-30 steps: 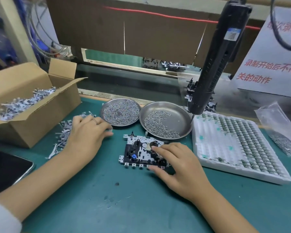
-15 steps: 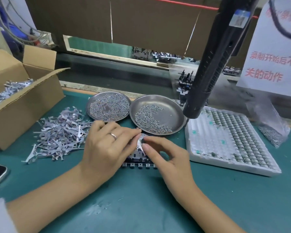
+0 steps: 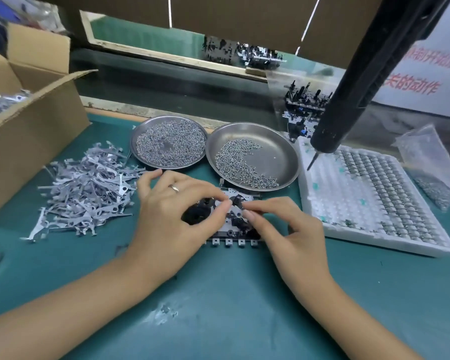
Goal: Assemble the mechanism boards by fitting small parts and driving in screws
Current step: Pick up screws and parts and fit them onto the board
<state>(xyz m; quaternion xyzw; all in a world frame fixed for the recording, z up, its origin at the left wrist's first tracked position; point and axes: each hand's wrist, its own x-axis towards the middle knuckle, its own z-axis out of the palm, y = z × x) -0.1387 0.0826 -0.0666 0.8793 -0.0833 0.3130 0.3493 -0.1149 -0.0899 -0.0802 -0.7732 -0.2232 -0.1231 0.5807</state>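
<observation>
One mechanism board (image 3: 240, 203) lies on the worktop (image 3: 218, 294) before two screw dishes (image 3: 286, 149) (both steel); left hand (image 3: 172, 214) and right hand (image 3: 291, 237) each pinch small parts on it

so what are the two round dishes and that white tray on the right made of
Both round dishes look like brushed steel: grey sheen, soft reflections. The white tray seems to be thin moulded plastic or foam; its glossy, translucent pockets suggest plastic, though that is uncertain.

Left hand (image 3: 172, 211) moved from metal-piece pile (image 3: 86, 193) onto mechanism board (image 3: 234, 216); fingertips of both hands now meet over it, right hand (image 3: 289, 229) pinching there
</observation>
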